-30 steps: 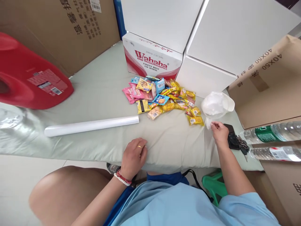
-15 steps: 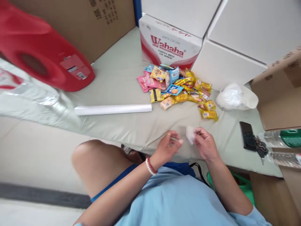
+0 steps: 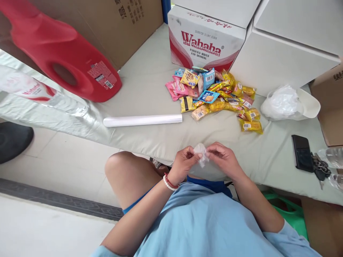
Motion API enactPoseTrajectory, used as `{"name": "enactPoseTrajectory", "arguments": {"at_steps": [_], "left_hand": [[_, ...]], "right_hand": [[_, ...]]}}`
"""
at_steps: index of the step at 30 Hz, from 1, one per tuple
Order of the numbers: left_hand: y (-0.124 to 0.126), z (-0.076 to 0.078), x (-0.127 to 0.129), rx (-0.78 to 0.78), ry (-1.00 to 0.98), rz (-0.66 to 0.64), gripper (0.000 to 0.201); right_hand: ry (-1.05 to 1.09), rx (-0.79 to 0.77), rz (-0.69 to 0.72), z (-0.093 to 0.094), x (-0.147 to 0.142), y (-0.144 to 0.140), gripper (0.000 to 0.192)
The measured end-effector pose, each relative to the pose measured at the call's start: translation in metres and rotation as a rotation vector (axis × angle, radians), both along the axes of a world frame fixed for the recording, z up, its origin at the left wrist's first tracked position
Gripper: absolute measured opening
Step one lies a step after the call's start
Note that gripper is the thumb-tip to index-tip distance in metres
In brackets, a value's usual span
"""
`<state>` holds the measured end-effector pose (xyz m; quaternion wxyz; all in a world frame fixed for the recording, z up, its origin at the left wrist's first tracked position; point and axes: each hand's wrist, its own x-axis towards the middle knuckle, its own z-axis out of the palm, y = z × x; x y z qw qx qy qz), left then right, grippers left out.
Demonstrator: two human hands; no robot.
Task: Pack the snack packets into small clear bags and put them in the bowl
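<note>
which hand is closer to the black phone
Right. The right hand pinches the small clear bag, left of the black phone; the left hand is further left.

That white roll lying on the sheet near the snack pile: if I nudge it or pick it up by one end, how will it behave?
The white roll is a long smooth cylinder lying flat on the sheet, so a sideways nudge would probably roll it. It looks slim, likely light. Lifted by one end it may sag or tip, and its glossy surface could slip.
</note>
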<state>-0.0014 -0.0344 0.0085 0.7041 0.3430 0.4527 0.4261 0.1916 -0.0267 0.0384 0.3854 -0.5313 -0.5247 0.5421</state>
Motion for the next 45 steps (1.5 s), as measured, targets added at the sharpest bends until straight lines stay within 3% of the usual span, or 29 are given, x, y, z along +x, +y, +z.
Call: {"name": "enactPoseTrajectory", "arguments": {"at_steps": [5,8,10,13,16,18,20,23,26,29,34,37,41,45], "left_hand": [[0.005,-0.004,-0.03,-0.045,-0.078,0.075,0.049],[0.003,-0.002,-0.046,-0.003,0.025,0.046,0.046],[-0.002,0.003,-0.049,0.118,0.194,0.114,0.04],[-0.012,0.014,-0.041,0.468,0.515,0.211,0.046],[-0.016,0.022,-0.024,0.692,0.699,0.09,0.062],[-0.013,0.023,-0.015,0.653,0.694,-0.012,0.043],[-0.008,0.022,-0.012,0.518,0.601,-0.061,0.026],[-0.001,0.019,-0.017,0.291,0.373,-0.039,0.03],[0.001,0.019,-0.022,0.151,0.212,0.043,0.036],[-0.002,0.02,-0.018,0.141,0.219,0.104,0.038],[-0.009,0.019,-0.001,0.243,0.303,0.107,0.042],[-0.005,0.02,-0.003,0.262,0.291,0.191,0.041],[0.011,0.02,-0.026,0.208,0.183,0.414,0.04],[0.021,0.018,-0.055,0.132,0.1,0.456,0.046]], "right_hand": [[0.276,-0.191,-0.227,-0.003,0.015,0.008,0.035],[0.351,-0.193,-0.264,-0.003,0.022,0.008,0.036],[0.32,-0.145,-0.281,-0.002,0.02,0.006,0.036],[0.252,-0.114,-0.301,0.0,0.01,0.002,0.038],[0.233,-0.127,-0.258,0.007,-0.001,-0.001,0.04],[0.24,-0.162,-0.188,0.014,-0.004,-0.001,0.041],[0.233,-0.193,-0.123,0.021,0.002,0.001,0.041],[0.168,-0.195,-0.087,0.026,0.025,0.009,0.041],[0.034,-0.076,-0.25,0.026,0.05,0.015,0.041],[-0.027,0.023,-0.383,0.025,0.053,0.011,0.04],[0.078,-0.14,-0.103,0.022,0.008,-0.001,0.053],[0.095,-0.088,-0.148,0.02,-0.008,0.005,0.043],[0.188,-0.06,-0.304,0.022,0.005,0.014,0.038],[0.202,-0.09,-0.365,0.024,0.036,0.015,0.041]]}}
